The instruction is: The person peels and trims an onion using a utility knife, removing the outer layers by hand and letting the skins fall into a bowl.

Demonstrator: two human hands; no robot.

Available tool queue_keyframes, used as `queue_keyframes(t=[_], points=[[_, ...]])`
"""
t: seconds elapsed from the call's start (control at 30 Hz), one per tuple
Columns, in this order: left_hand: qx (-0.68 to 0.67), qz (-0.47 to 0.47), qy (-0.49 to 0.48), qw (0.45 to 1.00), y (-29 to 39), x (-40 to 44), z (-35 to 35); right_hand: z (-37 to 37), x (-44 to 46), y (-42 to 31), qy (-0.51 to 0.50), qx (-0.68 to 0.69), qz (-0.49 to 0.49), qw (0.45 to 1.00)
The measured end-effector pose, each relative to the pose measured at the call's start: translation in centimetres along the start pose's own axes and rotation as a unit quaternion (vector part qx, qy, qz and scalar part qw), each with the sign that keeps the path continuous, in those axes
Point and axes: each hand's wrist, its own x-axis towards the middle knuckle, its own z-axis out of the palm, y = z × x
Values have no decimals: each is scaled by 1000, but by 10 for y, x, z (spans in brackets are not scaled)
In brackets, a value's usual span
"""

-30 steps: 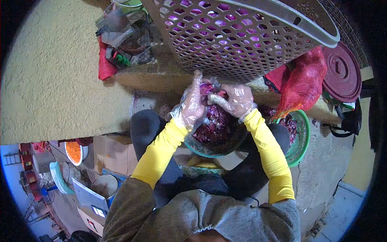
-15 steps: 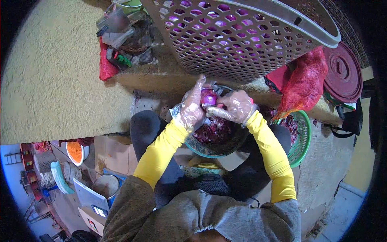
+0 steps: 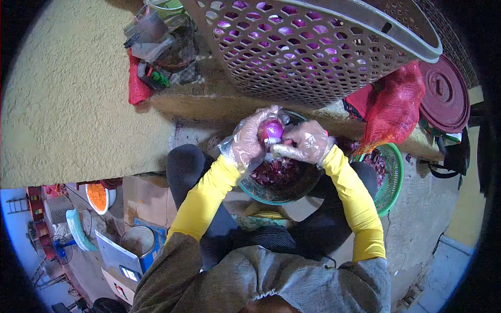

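My left hand [image 3: 247,137], in a clear plastic glove, is closed around a purple-red onion [image 3: 272,130], whose lower side shows a pale patch. Against the onion's right side is my right hand [image 3: 309,141], also gloved, with its fingers curled and thumb stretched toward the onion. A bit of pink shows at the back of this hand; what it grips is mostly hidden. Both hands are above a dark basin [image 3: 271,198] with a green-blue rim. Purple onion skins [image 3: 276,173] lie inside it, between my knees.
A large perforated basket [image 3: 308,96] of purple onions stands on the ledge ahead. To its right are a red mesh sack [image 3: 395,107] and a maroon lid [image 3: 444,91]. A green basket [image 3: 398,180] holding skins sits by my right knee.
The onion has turned in my left hand, and a pale patch now faces me. My left fingers have tilted over to the right and lower. The right hand has shifted slightly.
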Motion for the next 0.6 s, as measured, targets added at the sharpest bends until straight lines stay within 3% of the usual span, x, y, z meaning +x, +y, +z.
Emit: queue_keyframes(t=[0.03, 0.1, 0.17, 0.23, 0.4, 0.47, 0.6], points=[[0, -1, 0, 1000, -4, 5, -4, 1, -1, -1, -1, 0, 0, 1000], [-247, -134, 58, 958, 10, 5, 4, 2, 0, -12, -61, 1, -14, 998], [-278, -95, 15, 956, -5, 18, -17, 10, -1, -9, -63, 3, -30, 998], [-323, -123, 66, 936, -3, 19, -15, 9, 1, -13, -80, -36, -29, 996], [-331, -84, 6, 940, -4, 22, -24, 5, 0, -14, -28, -65, -20, 997], [-255, -138, -49, 956, 9, 14, -17, -4, -1, -10, 16, -42, -26, 999], [-238, -105, 3, 965, 0, 15, -14, -18, -7, 1, -8, -90, 17, 996]])
